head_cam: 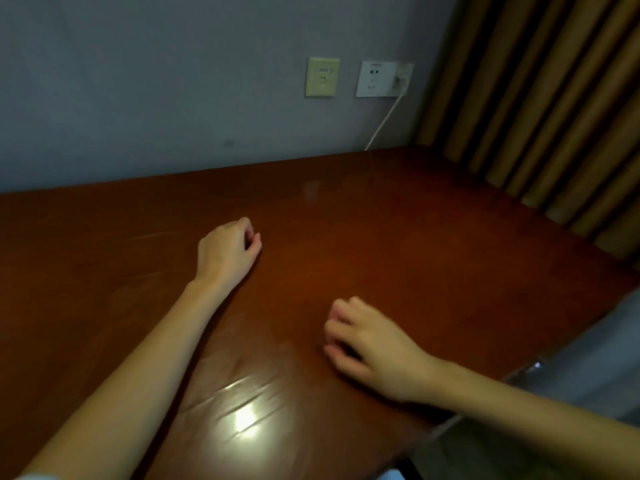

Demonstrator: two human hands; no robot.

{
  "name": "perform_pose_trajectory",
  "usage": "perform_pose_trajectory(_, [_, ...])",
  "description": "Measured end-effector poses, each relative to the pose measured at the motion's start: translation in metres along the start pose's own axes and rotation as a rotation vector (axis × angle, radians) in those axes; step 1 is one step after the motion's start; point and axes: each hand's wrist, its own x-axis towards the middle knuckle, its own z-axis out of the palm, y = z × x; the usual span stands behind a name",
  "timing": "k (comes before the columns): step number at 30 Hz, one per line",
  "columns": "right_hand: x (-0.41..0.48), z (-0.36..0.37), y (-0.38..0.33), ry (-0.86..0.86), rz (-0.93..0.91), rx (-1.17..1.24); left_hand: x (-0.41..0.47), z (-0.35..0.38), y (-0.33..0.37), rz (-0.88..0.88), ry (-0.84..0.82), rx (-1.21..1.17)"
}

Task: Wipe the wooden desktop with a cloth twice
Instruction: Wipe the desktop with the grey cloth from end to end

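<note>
Wooden desktop (398, 237) is butted up against a grey wall (138, 81), reddish and pretty glossy, with a glare patch (246, 420) seen near its front edge. Left hand (228, 251) is rested around the tabletop's middle, fingers loosely curled, nothing held. Right hand (370, 344) is placed nearer the front-right edge, fingers bent down onto the wood, nothing gripped either. A socket (381, 79) with a white cable (384, 123) is seen above the back edge, and a striped curtain (536, 98) along the right edge.
</note>
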Motion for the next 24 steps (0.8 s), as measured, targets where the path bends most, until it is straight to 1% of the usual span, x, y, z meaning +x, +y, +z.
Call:
perform_pose_trajectory(2, [-0.018,-0.007,0.051,0.078,0.154,-0.101,-0.001,-0.001,0.001,0.009,-0.003,0.002])
perform_pose_trajectory(3, [-0.027,-0.012,0.087,0.132,0.283,-0.152,-0.001,-0.002,0.002,0.013,-0.005,0.005])
perform_pose_trajectory(5, [-0.047,-0.03,0.159,0.197,0.612,-0.2,-0.002,-0.002,0.004,0.016,-0.011,0.003])
perform_pose_trajectory(6, [-0.057,-0.041,0.185,0.217,0.774,-0.199,-0.003,-0.003,0.004,0.015,-0.014,-0.001])
perform_pose_trajectory(7, [-0.064,-0.048,0.203,0.241,0.892,-0.195,-0.004,-0.004,0.004,0.012,-0.016,-0.002])
perform_pose_trajectory(8, [-0.065,-0.05,0.21,0.252,0.96,-0.207,-0.005,-0.005,0.004,0.01,-0.016,-0.003])
perform_pose_trajectory(9, [-0.058,-0.047,0.205,0.25,0.981,-0.24,-0.005,-0.006,0.004,0.007,-0.018,-0.006])
perform_pose_trajectory(10, [-0.047,-0.041,0.188,0.237,0.947,-0.271,-0.006,-0.007,0.005,0.004,-0.022,-0.01])
perform_pose_trajectory(12, [-0.023,-0.021,0.135,0.193,0.777,-0.257,-0.008,-0.008,0.007,0.003,-0.032,-0.011])
perform_pose_trajectory(14, [-0.008,0.001,0.059,0.153,0.523,-0.241,-0.013,-0.011,0.011,0.016,-0.049,0.005])
perform_pose_trajectory(16, [-0.009,0.014,-0.023,0.147,0.238,-0.165,-0.022,-0.014,0.013,0.028,-0.065,0.024])
perform_pose_trajectory(17, [-0.016,0.018,-0.053,0.107,0.117,-0.108,-0.026,-0.015,0.013,0.033,-0.064,0.033])
perform_pose_trajectory(18, [-0.027,0.019,-0.073,0.061,0.034,-0.057,-0.031,-0.017,0.013,0.037,-0.062,0.04])
perform_pose_trajectory(19, [-0.037,0.018,-0.08,0.04,-0.003,-0.028,-0.036,-0.019,0.013,0.039,-0.063,0.044])
perform_pose_trajectory(20, [-0.046,0.016,-0.074,0.059,-0.007,-0.037,-0.039,-0.021,0.013,0.04,-0.066,0.043])
perform_pose_trajectory(21, [-0.055,0.013,-0.056,0.091,0.033,-0.06,-0.043,-0.023,0.014,0.042,-0.071,0.037])
perform_pose_trajectory(22, [-0.064,0.008,-0.031,0.134,0.113,-0.096,-0.047,-0.025,0.015,0.043,-0.076,0.03])
perform_pose_trajectory(24, [-0.09,-0.006,0.047,0.188,0.371,-0.162,-0.055,-0.027,0.018,0.048,-0.076,0.025])
